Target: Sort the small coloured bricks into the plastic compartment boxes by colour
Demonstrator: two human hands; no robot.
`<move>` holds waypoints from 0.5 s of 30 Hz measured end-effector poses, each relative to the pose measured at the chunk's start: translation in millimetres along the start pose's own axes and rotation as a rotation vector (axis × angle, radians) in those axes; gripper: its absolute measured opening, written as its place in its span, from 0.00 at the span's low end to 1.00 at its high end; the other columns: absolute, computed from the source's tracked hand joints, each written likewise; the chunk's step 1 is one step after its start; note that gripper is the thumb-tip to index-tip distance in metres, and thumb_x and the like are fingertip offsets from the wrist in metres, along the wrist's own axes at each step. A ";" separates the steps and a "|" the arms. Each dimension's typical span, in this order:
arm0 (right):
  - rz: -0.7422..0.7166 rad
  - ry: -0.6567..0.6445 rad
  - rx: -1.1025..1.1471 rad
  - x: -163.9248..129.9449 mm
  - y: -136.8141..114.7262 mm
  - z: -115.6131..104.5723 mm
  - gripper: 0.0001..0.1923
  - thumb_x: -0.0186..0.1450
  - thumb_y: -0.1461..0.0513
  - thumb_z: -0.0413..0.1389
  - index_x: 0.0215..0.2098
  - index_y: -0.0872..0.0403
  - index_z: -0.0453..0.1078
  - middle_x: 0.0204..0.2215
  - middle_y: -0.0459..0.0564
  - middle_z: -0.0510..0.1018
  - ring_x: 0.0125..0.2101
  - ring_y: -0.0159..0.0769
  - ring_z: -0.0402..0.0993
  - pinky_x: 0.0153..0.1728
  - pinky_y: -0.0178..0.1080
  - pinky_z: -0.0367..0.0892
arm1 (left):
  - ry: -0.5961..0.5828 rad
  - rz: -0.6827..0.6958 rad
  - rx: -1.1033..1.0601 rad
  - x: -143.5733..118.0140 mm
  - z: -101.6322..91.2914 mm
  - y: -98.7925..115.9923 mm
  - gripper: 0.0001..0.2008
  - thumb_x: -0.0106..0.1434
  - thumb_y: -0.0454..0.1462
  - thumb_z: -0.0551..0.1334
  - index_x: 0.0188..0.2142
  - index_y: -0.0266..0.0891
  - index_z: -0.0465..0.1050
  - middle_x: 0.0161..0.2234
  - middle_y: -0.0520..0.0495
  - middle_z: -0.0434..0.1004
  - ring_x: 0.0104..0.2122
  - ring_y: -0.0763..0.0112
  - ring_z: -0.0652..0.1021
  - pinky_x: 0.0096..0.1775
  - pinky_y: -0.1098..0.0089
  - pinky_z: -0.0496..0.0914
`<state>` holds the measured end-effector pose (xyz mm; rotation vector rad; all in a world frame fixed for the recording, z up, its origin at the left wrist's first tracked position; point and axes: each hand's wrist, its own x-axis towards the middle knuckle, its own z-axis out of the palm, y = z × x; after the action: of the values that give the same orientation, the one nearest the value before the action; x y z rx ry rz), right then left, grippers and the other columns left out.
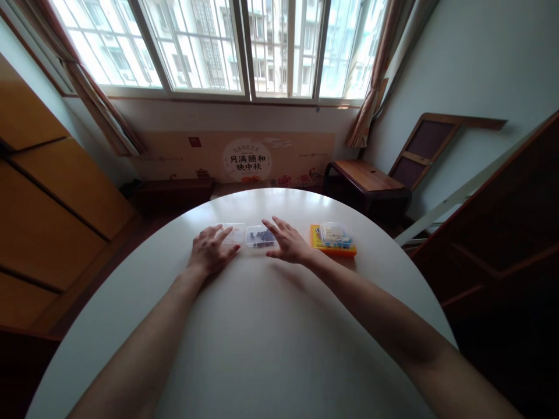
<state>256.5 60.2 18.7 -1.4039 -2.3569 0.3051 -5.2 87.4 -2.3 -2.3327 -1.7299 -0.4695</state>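
Note:
My left hand (212, 251) is at the left side of a clear plastic lid or shallow tray (234, 234), its fingers spread and partly covering it. Beside that lies a clear plastic box (254, 237) with small dark pieces (265, 234) inside, too small to name. At the box's right end my right hand (288, 242) is open, fingers apart, with the tips over its edge. Whether either hand touches the plastic I cannot tell. Neither hand holds anything.
On the white round table (227, 337), to the right, an orange-yellow box (338, 251) carries another clear plastic case (335, 233) with pale and blue contents. Beyond the table's far edge stand a wooden stool or bench (367, 176) and a printed banner (174, 157) under the window.

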 end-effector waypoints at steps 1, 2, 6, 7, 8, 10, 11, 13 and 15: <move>0.025 -0.032 0.006 8.9 -0.3 4.0 0.46 0.58 0.55 0.62 0.68 0.50 0.44 0.66 0.61 0.48 0.64 0.55 0.48 0.61 0.53 0.52 | 0.037 0.008 -0.001 -2.5 -0.9 0.9 0.28 0.60 0.53 0.56 0.56 0.44 0.67 0.58 0.38 0.65 0.57 0.48 0.64 0.54 0.51 0.61; 0.046 -0.054 0.010 14.8 -0.6 7.5 0.43 0.59 0.55 0.61 0.68 0.49 0.47 0.66 0.60 0.50 0.63 0.54 0.50 0.60 0.52 0.53 | 0.071 0.014 -0.005 -4.5 -1.5 1.4 0.26 0.60 0.52 0.57 0.54 0.44 0.69 0.56 0.38 0.66 0.56 0.48 0.65 0.54 0.51 0.61; 0.044 -0.043 0.008 10.4 -4.4 12.0 0.32 0.61 0.59 0.59 0.62 0.50 0.59 0.56 0.58 0.63 0.54 0.47 0.64 0.55 0.48 0.61 | 0.135 0.023 -0.044 -8.0 0.0 0.1 0.23 0.58 0.50 0.60 0.49 0.41 0.69 0.58 0.37 0.63 0.57 0.48 0.65 0.55 0.52 0.62; 0.017 -0.022 0.010 3.5 -5.9 9.5 0.31 0.60 0.60 0.60 0.61 0.50 0.60 0.54 0.58 0.65 0.53 0.46 0.65 0.54 0.47 0.62 | 0.126 0.022 -0.059 -7.9 1.2 -0.6 0.24 0.57 0.49 0.60 0.50 0.40 0.68 0.60 0.37 0.61 0.58 0.48 0.64 0.55 0.53 0.62; -0.014 0.006 0.020 -5.2 -7.2 5.1 0.31 0.60 0.60 0.60 0.61 0.50 0.61 0.53 0.58 0.65 0.52 0.45 0.65 0.53 0.47 0.63 | 0.111 0.021 -0.076 -7.4 2.6 -1.2 0.25 0.57 0.49 0.60 0.51 0.40 0.67 0.60 0.36 0.61 0.59 0.48 0.63 0.56 0.53 0.62; -0.074 0.096 0.061 -26.3 -6.9 -9.8 0.30 0.60 0.61 0.60 0.60 0.50 0.61 0.52 0.57 0.65 0.52 0.45 0.64 0.52 0.48 0.65 | 0.079 0.011 -0.106 -6.2 5.3 -2.2 0.26 0.57 0.48 0.60 0.52 0.38 0.65 0.60 0.36 0.62 0.60 0.48 0.62 0.57 0.53 0.61; -0.096 0.166 0.091 -38.1 -4.3 -19.8 0.29 0.61 0.61 0.59 0.60 0.50 0.61 0.53 0.57 0.64 0.52 0.45 0.64 0.53 0.48 0.64 | 0.071 0.003 -0.117 -5.5 6.4 -2.4 0.26 0.57 0.48 0.59 0.52 0.38 0.65 0.59 0.36 0.63 0.60 0.48 0.62 0.57 0.53 0.61; -0.103 0.327 0.138 -62.3 7.2 -42.3 0.27 0.62 0.60 0.58 0.59 0.47 0.61 0.53 0.56 0.63 0.53 0.44 0.63 0.54 0.50 0.63 | 0.075 -0.009 -0.122 -4.7 7.7 -2.5 0.25 0.58 0.48 0.59 0.52 0.38 0.66 0.58 0.36 0.65 0.59 0.48 0.64 0.56 0.53 0.62; -0.062 0.474 0.134 -85.0 26.6 -62.5 0.26 0.62 0.60 0.58 0.58 0.46 0.61 0.54 0.55 0.63 0.55 0.46 0.62 0.56 0.52 0.62 | 0.086 -0.004 -0.110 -4.4 7.7 -1.9 0.25 0.58 0.49 0.58 0.52 0.40 0.67 0.57 0.38 0.66 0.57 0.48 0.66 0.55 0.52 0.63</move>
<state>340.8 -2.3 47.6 -1.1829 -1.9488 0.0947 -7.1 86.7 -11.1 -2.3452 -1.7106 -0.6720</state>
